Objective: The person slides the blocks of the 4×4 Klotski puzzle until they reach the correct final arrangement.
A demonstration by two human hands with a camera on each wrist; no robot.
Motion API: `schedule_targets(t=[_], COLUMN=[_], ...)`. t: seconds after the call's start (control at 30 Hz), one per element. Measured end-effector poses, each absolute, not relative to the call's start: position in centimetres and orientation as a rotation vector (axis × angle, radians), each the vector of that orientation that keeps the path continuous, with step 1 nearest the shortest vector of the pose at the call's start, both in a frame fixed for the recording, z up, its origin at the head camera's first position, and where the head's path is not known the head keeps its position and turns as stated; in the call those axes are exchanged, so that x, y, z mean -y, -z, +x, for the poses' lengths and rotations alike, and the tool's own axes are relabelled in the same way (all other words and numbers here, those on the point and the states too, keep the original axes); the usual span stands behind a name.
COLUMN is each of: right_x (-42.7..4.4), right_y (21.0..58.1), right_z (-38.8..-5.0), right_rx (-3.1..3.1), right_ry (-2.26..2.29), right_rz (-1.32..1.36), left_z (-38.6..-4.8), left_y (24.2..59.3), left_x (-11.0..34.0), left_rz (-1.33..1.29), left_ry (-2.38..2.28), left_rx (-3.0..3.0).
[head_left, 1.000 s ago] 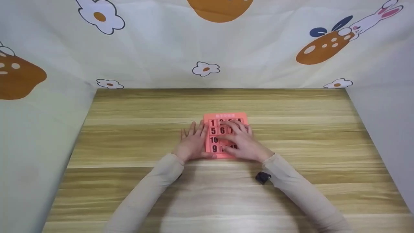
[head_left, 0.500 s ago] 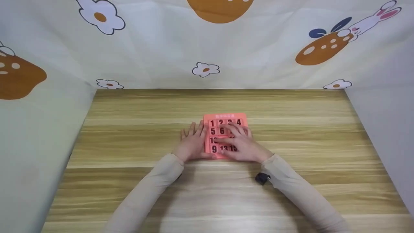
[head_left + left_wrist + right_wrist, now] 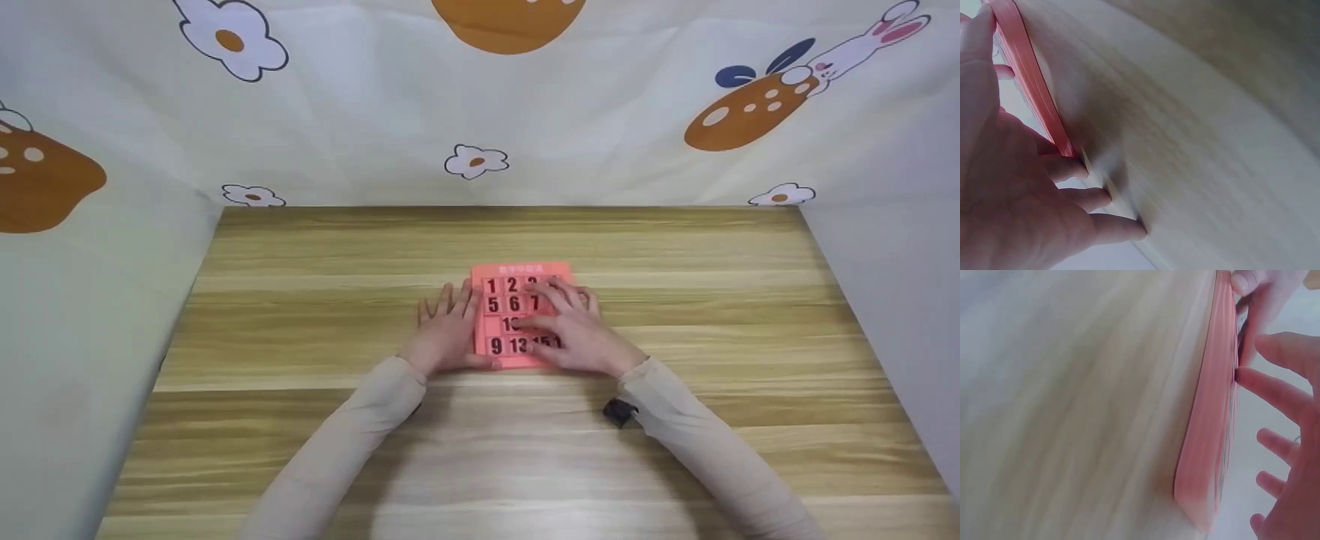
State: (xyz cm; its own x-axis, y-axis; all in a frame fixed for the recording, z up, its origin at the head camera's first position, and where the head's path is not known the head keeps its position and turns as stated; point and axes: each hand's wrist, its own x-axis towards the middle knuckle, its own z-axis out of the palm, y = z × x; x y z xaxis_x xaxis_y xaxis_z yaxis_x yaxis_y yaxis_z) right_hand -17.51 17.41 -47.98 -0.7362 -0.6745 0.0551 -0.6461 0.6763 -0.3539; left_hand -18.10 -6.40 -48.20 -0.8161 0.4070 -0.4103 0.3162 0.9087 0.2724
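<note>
A pink number slide puzzle (image 3: pixel 491 361) lies flat on the table, black numerals on its tiles. My left hand (image 3: pixel 444 336) rests at its left side, fingers spread and fairly straight, thumb along the near left corner. In the left wrist view, several fingertips touch the tabletop beside the puzzle's edge (image 3: pixel 1033 79). Over the right half of the puzzle is my right hand (image 3: pixel 581 334), fingers spread; it hides several tiles. Its index fingertip touches the 10 tile (image 3: pixel 510 325), and the right wrist view shows the other fingers (image 3: pixel 1278 444) raised off the surface.
The wood-grain table (image 3: pixel 337 247) stretches around the puzzle on all sides. A pale curtain (image 3: pixel 360 112) printed with flowers and carrots stands behind it. Pale walls flank both sides. A small black device (image 3: pixel 619 412) sits at the right sleeve's cuff.
The 10 tile has slid right from the first column to the second, leaving a gap at the row's left end. My right hand has shifted right with it; the left hand stays put.
</note>
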Motion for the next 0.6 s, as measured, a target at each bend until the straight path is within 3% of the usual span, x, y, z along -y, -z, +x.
schedule_targets(t=[0.6], right_x=[-16.7], right_y=[48.3], right_z=[-16.6], right_rx=[-2.655], right_ry=[0.524], right_rz=[-1.357], left_z=[-18.1], left_y=[48.2], left_x=[6.4], left_rz=[0.515], left_ry=[-0.275], left_rx=[-2.598])
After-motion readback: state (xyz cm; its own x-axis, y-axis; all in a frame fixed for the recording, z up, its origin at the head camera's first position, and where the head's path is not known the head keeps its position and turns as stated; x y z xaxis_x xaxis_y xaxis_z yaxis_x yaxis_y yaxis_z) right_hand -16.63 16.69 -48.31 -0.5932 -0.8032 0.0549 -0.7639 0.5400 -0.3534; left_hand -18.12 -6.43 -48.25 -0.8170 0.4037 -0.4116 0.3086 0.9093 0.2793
